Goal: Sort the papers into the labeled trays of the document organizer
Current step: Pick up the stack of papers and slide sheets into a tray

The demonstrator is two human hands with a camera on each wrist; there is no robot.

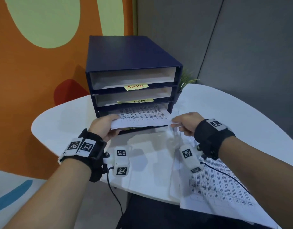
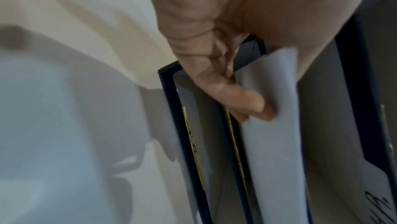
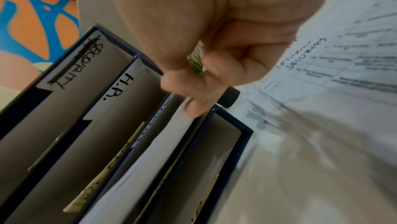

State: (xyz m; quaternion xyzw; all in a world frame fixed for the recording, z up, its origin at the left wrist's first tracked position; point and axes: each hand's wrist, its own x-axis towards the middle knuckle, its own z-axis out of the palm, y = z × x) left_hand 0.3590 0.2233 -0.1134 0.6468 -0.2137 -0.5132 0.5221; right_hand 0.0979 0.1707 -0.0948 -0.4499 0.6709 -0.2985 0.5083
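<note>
A printed sheet (image 1: 142, 117) is being held at its two near corners and is lying partway inside the lowest visible tray of a dark blue document organizer (image 1: 131, 55), its near edge still overhanging the tray front. The left corner is being pinched by the left hand (image 1: 104, 125), thumb on top and fingers curled beneath; the right corner is being gripped the same way by the right hand (image 1: 186, 123). The sheet is white, covered in dense rows of small dark print, and is sagging slightly between the hands. As a judgement, this filing is being finished but is not yet complete. The tray labelled ADMIN (image 1: 136, 86) looks to be holding nothing beyond a pale lining. More printed papers (image 1: 217, 184) are still waiting on the white table (image 1: 241, 113) under the right forearm, so sorting is left to do.
</note>
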